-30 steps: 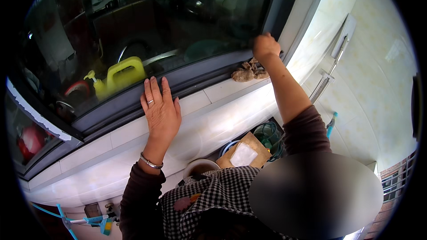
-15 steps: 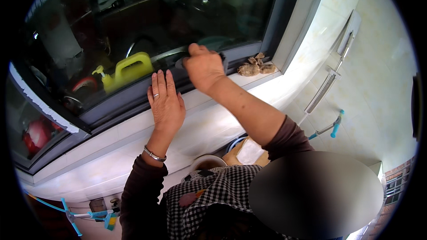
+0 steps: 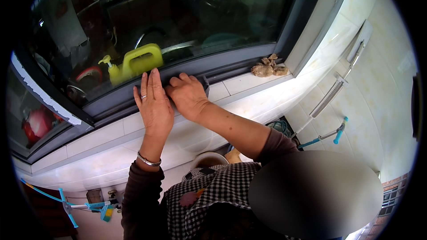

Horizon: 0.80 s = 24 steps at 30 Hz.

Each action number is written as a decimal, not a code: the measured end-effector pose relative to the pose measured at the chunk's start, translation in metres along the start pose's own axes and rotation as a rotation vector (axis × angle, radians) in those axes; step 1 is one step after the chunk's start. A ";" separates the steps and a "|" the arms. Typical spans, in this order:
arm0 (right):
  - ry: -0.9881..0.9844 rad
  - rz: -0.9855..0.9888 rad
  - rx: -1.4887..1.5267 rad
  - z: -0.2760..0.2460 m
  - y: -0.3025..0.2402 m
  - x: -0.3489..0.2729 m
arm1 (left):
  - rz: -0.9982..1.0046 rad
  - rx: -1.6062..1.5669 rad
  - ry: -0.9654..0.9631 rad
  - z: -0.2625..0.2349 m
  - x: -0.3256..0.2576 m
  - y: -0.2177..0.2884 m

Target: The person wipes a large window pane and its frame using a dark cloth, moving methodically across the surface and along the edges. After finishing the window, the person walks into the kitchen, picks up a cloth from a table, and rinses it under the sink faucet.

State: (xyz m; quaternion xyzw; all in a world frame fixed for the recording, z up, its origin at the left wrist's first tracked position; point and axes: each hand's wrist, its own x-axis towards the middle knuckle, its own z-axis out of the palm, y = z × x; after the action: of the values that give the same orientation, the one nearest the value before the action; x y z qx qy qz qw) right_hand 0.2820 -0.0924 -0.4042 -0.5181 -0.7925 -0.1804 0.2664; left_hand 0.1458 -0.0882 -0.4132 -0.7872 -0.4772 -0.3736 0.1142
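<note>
My left hand (image 3: 155,104) lies flat against the lower rail of the dark window frame (image 3: 240,54), its fingers stretched out. Close beside it, my right hand (image 3: 189,97) is closed and pressed down at the same rail and the sill. A bit of dark grey cloth (image 3: 206,85) shows past its right side; the rest is hidden under the fingers. Behind the glass, just beyond my left fingertips, stand a yellow-green jug with a handle (image 3: 144,60) and a pump bottle (image 3: 114,72).
A crumpled brown rag (image 3: 268,67) lies on the tiled sill (image 3: 235,83) at the right corner. A long-handled flat mop (image 3: 331,90) leans on the right wall. Below the sill is a round bucket (image 3: 210,158); blue-handled tools (image 3: 66,206) stand at lower left.
My right hand has come down from the lower glass to the frame rail and sill, closer to my left hand. My left hand stays on the rail. The view has shifted a little.
</note>
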 end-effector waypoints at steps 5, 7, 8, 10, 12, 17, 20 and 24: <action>-0.098 0.250 -0.208 -0.019 0.062 -0.028 | -0.026 0.034 -0.065 -0.004 -0.004 0.004; 0.008 0.430 -0.303 -0.031 0.088 -0.043 | -0.025 0.064 -0.094 -0.003 -0.003 0.008; 0.017 0.460 -0.307 -0.031 0.094 -0.046 | -0.026 0.081 -0.104 -0.002 -0.003 0.009; 0.004 0.479 -0.299 -0.030 0.098 -0.047 | -0.006 0.108 -0.114 0.001 0.000 0.012; 0.002 0.345 -0.179 -0.011 0.075 -0.036 | 0.003 0.133 -0.119 0.000 0.000 0.013; 0.078 0.049 0.190 0.006 0.015 -0.017 | 0.013 0.075 -0.115 0.003 -0.001 0.004; 0.021 0.126 0.106 -0.002 0.040 -0.024 | 0.007 0.066 -0.128 -0.001 -0.002 0.005; 0.015 0.248 0.047 -0.016 0.055 -0.036 | 0.022 0.112 -0.147 0.001 -0.002 0.009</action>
State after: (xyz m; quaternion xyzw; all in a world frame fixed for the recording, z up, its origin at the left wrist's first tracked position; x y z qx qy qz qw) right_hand 0.3480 -0.1052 -0.4132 -0.6045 -0.7242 -0.1315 0.3046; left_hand 0.1530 -0.0937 -0.4137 -0.8101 -0.4956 -0.2864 0.1267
